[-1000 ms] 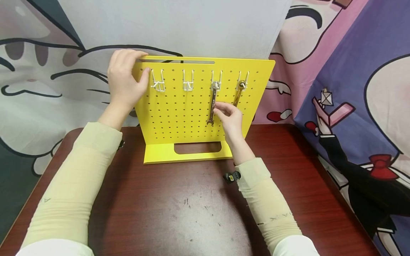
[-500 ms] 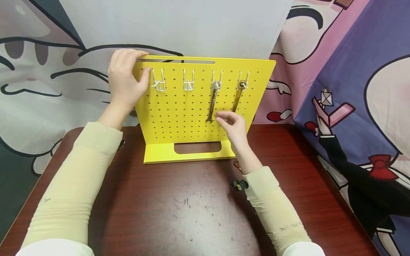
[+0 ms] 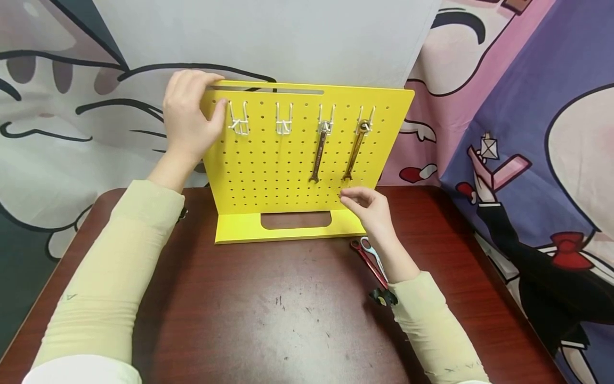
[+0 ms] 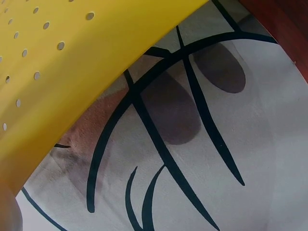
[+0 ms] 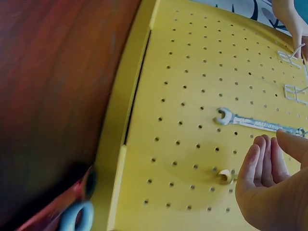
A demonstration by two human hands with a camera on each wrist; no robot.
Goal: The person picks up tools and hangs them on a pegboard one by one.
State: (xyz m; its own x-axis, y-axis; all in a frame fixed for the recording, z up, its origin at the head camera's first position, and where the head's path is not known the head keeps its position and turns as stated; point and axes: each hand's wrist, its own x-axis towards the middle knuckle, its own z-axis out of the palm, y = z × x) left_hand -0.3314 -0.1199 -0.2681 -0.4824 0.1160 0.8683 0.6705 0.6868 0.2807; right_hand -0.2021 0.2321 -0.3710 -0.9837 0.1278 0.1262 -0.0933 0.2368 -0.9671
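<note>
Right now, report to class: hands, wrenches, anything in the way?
Left hand gripping pegboard at top left. Right hand empty, near gold wrench. Gold wrench, silver wrench both hanging. Red tool, pale blue tool on table, blocking neither.

In the left wrist view, only a sliver of my left hand (image 3: 191, 113) shows, cut off at the lower left corner. In the right wrist view, my right hand (image 3: 371, 210) hides most of the gold-coloured metal wrench (image 3: 355, 153); the long red metal tool (image 3: 370, 262) and pale-blue ring-handled tool (image 3: 377, 261) are blurred and cut off.
</note>
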